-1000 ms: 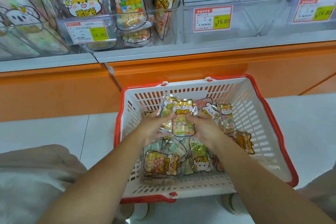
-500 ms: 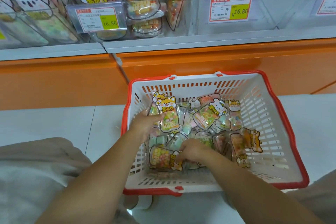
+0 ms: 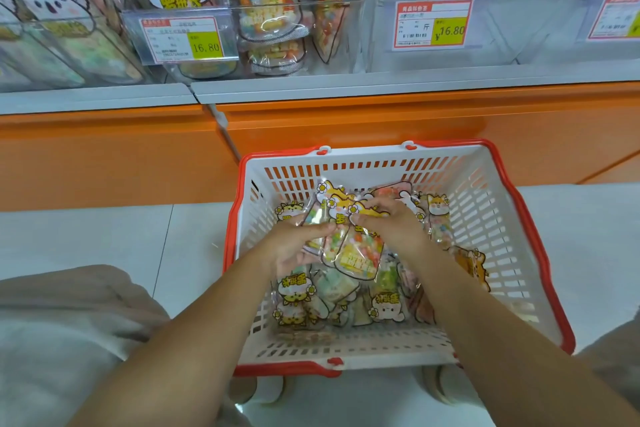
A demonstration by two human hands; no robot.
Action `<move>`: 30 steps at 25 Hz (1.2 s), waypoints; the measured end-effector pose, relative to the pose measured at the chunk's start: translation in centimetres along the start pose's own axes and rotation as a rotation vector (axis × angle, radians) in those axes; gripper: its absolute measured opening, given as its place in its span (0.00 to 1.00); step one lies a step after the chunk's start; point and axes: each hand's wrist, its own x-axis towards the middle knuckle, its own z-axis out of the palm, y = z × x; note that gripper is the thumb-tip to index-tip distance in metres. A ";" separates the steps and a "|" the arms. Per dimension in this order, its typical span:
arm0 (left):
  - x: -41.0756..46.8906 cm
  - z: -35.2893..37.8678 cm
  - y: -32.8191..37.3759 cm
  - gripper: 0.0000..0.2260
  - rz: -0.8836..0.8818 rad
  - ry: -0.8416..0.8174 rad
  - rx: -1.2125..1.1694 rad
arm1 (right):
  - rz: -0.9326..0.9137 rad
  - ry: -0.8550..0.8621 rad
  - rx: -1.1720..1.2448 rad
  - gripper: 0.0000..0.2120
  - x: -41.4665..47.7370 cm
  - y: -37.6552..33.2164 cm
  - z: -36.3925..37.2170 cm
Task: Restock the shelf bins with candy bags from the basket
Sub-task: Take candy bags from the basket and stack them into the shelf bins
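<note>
You've got both hands down in the basket (image 3: pixel 485 204), clamped on one little bunch (image 3: pixel 356 250) of candy bags. Your left hand (image 3: pixel 294 246) has its fingers curled round the left edge, and your right hand (image 3: pixel 394 222) pinches the other side, up by the cartoon heads. The bunch sits roughly mid-basket, just over the loose bags (image 3: pixel 384 305) on the floor of it. Can't tell if it's touching them.

The bit that matters: the bunch's long axis runs away from you, heads pointing at the shelf, candy end toward your wrists. The stocked bin (image 3: pixel 270 10) is up, ahead and off to the left, and its bags stand heads-up. So I'd guess the lift goes up and forward with a tip to bring the heads on top, no real twisting.

The left hand is on the nearer side for that bin. The next bin (image 3: pixel 502 45), behind the middle tag (image 3: pixel 431 24), lies closer to your right hand, and I see no bags in it from here. Slick plastic might fan out, so keep both sides pinched.
</note>
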 end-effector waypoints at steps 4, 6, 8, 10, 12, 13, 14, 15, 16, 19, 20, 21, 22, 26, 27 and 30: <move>-0.4 0.6 -0.1 0.49 -0.001 -0.016 -0.031 | 0.031 0.076 0.033 0.18 -0.3 0.8 0.8; -0.9 1.2 0.1 0.47 0.007 -0.057 0.021 | -0.001 0.125 0.026 0.17 -0.5 0.4 0.9; -1.5 1.9 0.1 0.44 0.014 -0.103 0.054 | -0.044 0.167 0.061 0.19 -0.9 -0.2 1.2; -2.1 2.3 0.4 0.43 0.032 -0.097 0.045 | -0.068 0.199 0.162 0.24 -1.4 -0.9 1.4; -2.7 2.2 0.8 0.43 0.085 -0.063 0.034 | -0.029 0.182 0.284 0.30 -1.8 -1.3 1.0; -3.1 2.2 1.1 0.45 0.105 -0.044 0.026 | 0.005 0.125 0.373 0.32 -2.1 -1.5 0.6; -3.5 2.2 1.5 0.45 0.129 -0.026 0.014 | 0.053 0.020 0.491 0.34 -2.3 -1.5 0.2; -3.9 2.1 1.9 0.44 0.152 -0.004 0.006 | 0.103 -0.118 0.607 0.36 -2.5 -1.3 -0.1; -4.6 2.2 2.4 0.42 0.178 0.000 0.009 | 0.140 -0.227 0.676 0.39 -2.8 -1.3 -0.1; -7.1 2.6 4.6 0.39 0.259 -0.025 0.102 | 0.131 -0.318 0.714 0.37 -3.9 -2.6 0.4; -7.9 2.6 5.6 0.35 0.288 -0.036 0.135 | 0.097 -0.310 0.733 0.33 -4.2 -3.5 0.5; -9.0 2.7 6.7 0.32 0.319 -0.054 0.165 | 0.057 -0.314 0.762 0.30 -4.6 -4.4 0.5; -10.0 2.8 7.7 0.29 0.338 -0.068 0.184 | 0.013 -0.327 0.801 0.27 -5.1 -5.4 0.4; -13.0 2.0 12.2 0.21 0.417 -0.123 0.198 | -0.110 -0.263 0.808 0.11 -7.3 -10.9 -0.1; -13.5 1.8 13.2 0.20 0.455 -0.116 0.232 | -0.144 -0.253 0.787 0.11 -7.6 -12.1 -0.1; -14.2 0.9 15.8 0.23 0.589 -0.032 0.266 | -0.262 -0.262 0.722 0.22 -8.2 -16.1 0.3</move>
